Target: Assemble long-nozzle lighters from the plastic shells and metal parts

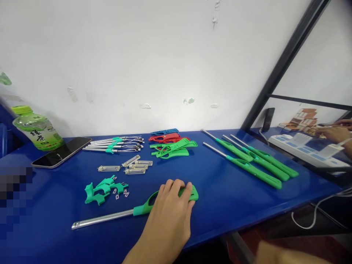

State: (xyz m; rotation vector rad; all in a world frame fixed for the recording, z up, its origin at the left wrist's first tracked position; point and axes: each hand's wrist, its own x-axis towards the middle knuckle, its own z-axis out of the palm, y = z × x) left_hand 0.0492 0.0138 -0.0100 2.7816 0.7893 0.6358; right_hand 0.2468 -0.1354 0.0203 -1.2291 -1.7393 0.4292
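Observation:
My left hand (170,212) lies over the green handle of a long-nosed gas lighter (103,219), its fingers wrapped round the grip. The lighter rests on the blue table with its silver tube pointing left. At the bottom right edge, my right hand (286,255) shows only as a smeared patch, so its fingers cannot be made out. Left of the held lighter are turquoise plastic triggers (101,190) and tiny pale metal clips (117,197). Behind these lie several clear fuel tanks (135,171). Green, red and blue handle shells (176,148) are stacked farther back.
Several whole green lighters (247,170) lie at the right. Metal tubes with wires (112,145) sit near the wall, beside a phone (62,152) and a drink bottle (37,128). Past a dark frame are a power strip (297,146) and another person's hand (334,132).

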